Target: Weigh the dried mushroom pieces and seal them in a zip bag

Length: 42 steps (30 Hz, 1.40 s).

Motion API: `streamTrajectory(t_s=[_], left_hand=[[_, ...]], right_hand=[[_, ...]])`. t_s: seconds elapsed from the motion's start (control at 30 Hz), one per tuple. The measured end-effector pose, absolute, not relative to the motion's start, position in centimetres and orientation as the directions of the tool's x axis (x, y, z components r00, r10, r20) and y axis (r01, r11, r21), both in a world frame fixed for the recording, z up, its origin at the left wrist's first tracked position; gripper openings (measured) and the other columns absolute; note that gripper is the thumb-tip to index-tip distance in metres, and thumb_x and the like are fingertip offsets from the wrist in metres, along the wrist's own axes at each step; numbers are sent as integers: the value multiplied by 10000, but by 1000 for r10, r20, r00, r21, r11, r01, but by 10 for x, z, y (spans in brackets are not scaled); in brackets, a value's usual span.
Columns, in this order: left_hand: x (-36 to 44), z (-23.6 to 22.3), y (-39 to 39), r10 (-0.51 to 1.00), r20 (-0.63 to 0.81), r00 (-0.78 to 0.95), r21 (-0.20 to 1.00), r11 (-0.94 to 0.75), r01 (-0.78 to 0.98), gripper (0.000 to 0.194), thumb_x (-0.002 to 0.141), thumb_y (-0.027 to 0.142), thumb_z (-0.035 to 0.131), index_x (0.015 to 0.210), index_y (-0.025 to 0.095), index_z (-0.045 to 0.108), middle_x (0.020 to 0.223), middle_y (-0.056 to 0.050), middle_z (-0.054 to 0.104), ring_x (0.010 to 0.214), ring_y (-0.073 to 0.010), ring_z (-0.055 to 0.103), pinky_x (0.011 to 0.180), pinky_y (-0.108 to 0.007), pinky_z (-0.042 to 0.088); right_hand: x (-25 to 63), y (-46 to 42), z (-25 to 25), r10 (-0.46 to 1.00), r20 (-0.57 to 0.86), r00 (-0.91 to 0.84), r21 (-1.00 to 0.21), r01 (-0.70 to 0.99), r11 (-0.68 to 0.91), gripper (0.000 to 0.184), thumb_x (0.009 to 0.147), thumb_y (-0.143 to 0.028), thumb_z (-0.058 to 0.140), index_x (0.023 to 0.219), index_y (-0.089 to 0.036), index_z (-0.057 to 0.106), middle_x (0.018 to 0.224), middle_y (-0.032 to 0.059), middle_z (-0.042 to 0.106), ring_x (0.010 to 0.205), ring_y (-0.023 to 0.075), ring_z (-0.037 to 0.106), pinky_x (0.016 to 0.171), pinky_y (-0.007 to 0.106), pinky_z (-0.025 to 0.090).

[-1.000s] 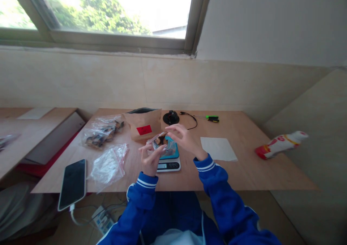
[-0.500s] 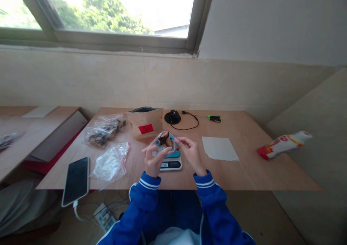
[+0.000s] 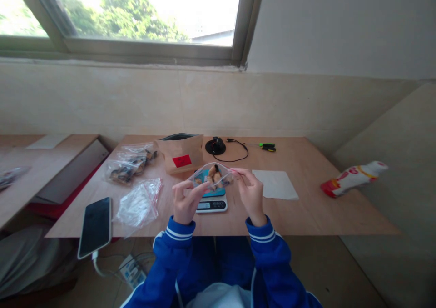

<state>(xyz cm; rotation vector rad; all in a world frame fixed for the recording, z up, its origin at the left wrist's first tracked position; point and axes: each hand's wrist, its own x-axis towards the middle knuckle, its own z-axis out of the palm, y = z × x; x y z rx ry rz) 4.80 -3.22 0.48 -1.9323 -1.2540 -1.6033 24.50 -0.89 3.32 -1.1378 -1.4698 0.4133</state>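
Observation:
Between both hands a clear zip bag [image 3: 223, 172] is stretched wide, with brown, dark-edged dried pieces [image 3: 214, 177] inside. My left hand [image 3: 186, 201] pinches its left side between thumb and fingers. At the bag's right corner, my right hand [image 3: 250, 191] grips the edge, fingers closed. Below the bag a white kitchen scale [image 3: 220, 206] with a blue top rests on the table, partly covered from view; its small display is lit. Just behind stands a brown paper pouch [image 3: 170, 156] with a red label and its top gaping.
Filled clear bags [image 3: 127, 169] and a pile of flat zip bags [image 3: 139, 203] lie left, near a phone [image 3: 96, 224] on a cable. A black round-based device [image 3: 215, 146], screwdrivers [image 3: 267, 147], white paper [image 3: 277, 184] and a tilted bottle [image 3: 352, 179] are behind and right.
My hands have moved apart, pulling the bag wider. The pieces inside have shifted and spread, and more of the scale's display shows.

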Motion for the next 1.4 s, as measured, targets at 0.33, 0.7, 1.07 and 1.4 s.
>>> streamTrajectory(t_s=[0.33, 0.7, 1.07, 1.4], left_hand=[[58, -11, -26, 940, 304, -151, 950, -311, -19, 362, 853, 472, 610, 1008, 150, 665, 1006, -102, 704, 971, -227, 659, 861, -352, 531], [100, 3, -26, 823, 333, -461, 943, -296, 152, 307, 907, 483, 525, 898, 177, 560, 756, -11, 611, 654, -109, 594, 577, -205, 468], [71, 11, -24, 941, 249, -229, 967, -255, 4, 318, 888, 506, 545, 843, 195, 497, 612, 59, 504, 448, -63, 454, 421, -172, 359], [71, -1, -24, 937, 245, -249, 940, -292, -175, 375, 905, 513, 513, 938, 167, 650, 950, -66, 695, 894, -183, 674, 835, -314, 524]], right_hand=[[238, -14, 28, 826, 307, 472, -938, 5, 346, 321, 863, -469, 611, 878, -157, 683, 856, 81, 755, 780, 206, 702, 711, 321, 547], [218, -19, 21, 697, 369, 614, -927, 192, 322, 343, 900, -475, 537, 896, -160, 674, 741, 40, 670, 596, 140, 557, 590, 255, 453], [252, -17, 19, 752, 359, 553, -933, 212, 290, 375, 846, -523, 590, 798, -157, 652, 757, 47, 692, 709, 182, 621, 684, 297, 483], [234, -22, 27, 776, 389, 497, -921, 194, 337, 330, 891, -476, 558, 798, -167, 626, 822, 80, 736, 714, 180, 673, 667, 291, 516]])
